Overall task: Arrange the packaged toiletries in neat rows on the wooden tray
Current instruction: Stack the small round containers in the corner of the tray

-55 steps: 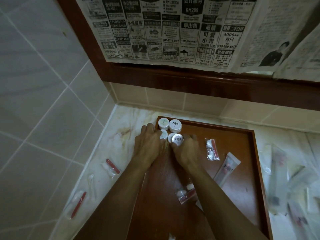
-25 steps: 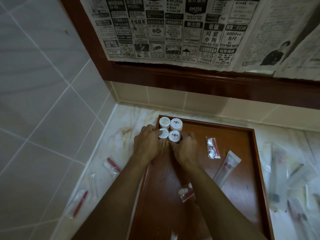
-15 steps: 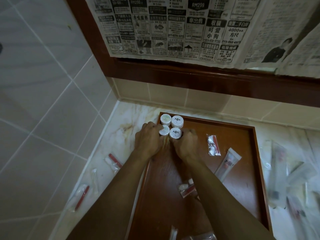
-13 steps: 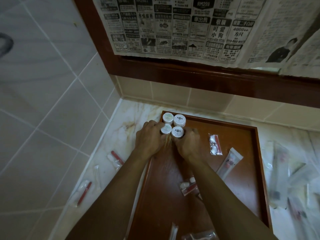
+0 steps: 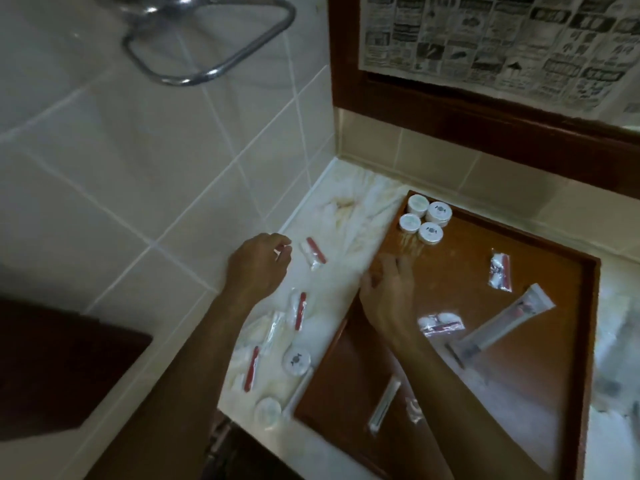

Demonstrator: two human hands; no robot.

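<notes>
The wooden tray (image 5: 467,268) lies on the marble counter. Four white round jars (image 5: 426,220) stand in a two-by-two block in its far left corner. My left hand (image 5: 258,268) hovers over the counter left of the tray, fingers loosely curled, close to a red-and-white packet (image 5: 313,254). My right hand (image 5: 388,292) lies with spread fingers at the tray's left rim and holds nothing. Loose on the tray are two small packets (image 5: 500,273) (image 5: 440,323), a tube (image 5: 502,323) and a slim sachet (image 5: 384,403).
More red-and-white packets (image 5: 299,310) (image 5: 251,368) and two round jars (image 5: 297,360) (image 5: 267,412) lie on the counter left of the tray. Blurred packets (image 5: 616,341) lie to its right. A chrome towel ring (image 5: 207,39) hangs on the tiled wall.
Both hands have left the four jars. My left hand moved left over the counter; my right hand drew back to the tray's left rim. The view swung left.
</notes>
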